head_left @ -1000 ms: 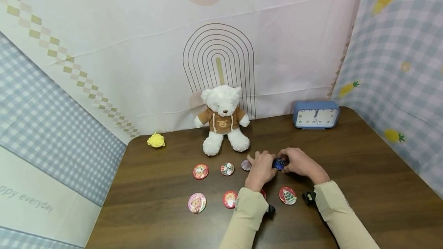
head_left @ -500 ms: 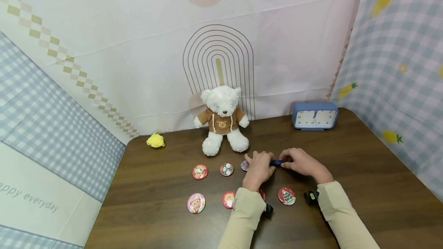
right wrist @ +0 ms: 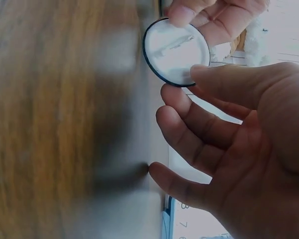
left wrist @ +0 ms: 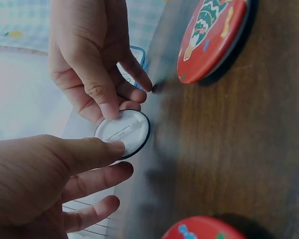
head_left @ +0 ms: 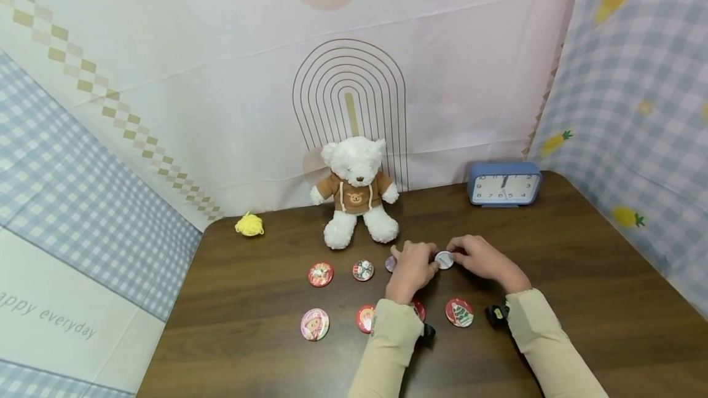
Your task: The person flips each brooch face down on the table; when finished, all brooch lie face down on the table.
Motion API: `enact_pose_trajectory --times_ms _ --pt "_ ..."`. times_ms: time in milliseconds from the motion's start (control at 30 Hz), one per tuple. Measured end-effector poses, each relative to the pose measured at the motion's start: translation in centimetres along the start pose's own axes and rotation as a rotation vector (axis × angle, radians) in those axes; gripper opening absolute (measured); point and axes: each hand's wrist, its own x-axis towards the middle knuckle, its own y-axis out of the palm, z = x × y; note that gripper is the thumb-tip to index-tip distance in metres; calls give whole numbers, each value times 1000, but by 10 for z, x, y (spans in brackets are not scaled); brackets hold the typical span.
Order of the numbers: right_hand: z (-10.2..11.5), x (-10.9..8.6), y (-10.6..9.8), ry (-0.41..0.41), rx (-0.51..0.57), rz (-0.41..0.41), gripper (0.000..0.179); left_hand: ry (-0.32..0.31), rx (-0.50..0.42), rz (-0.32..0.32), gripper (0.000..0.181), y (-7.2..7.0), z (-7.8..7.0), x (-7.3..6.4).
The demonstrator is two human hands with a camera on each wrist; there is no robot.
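Observation:
Between my two hands is a round pin-back badge, its silvery back with the pin turned up toward the head view. My left hand pinches its left edge, and the thumb lies on the back in the left wrist view. From the other side my right hand pinches the right edge with thumb and fingers. In the right wrist view the badge is held tilted off the table, its dark rim showing. A purple badge lies beside my left hand, partly covered by it.
Other badges lie in two rows: red and green-white behind; pink, red, a half-hidden red one and a Christmas-tree badge in front. Behind them: teddy bear, blue clock, yellow yarn.
The badge has been turned over between my fingers: its blue face showed first, then its edge, now its silvery back. Both hands stay in nearly the same place.

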Motion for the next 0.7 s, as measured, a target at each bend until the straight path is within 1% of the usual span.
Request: enact_pose_trajectory --times_ms 133,300,433,567,700 --pt "3 0 2 17 -4 0 8 -14 -18 17 9 0 1 1" --pt "6 2 6 40 24 -6 10 -31 -14 7 6 2 2 1" --pt "5 3 10 86 40 6 14 -35 -3 -4 6 6 1 -1" --pt "4 4 12 112 49 -4 15 -26 22 -39 7 7 1 0" --pt "4 8 11 101 31 -14 14 -24 21 -63 8 6 2 1"
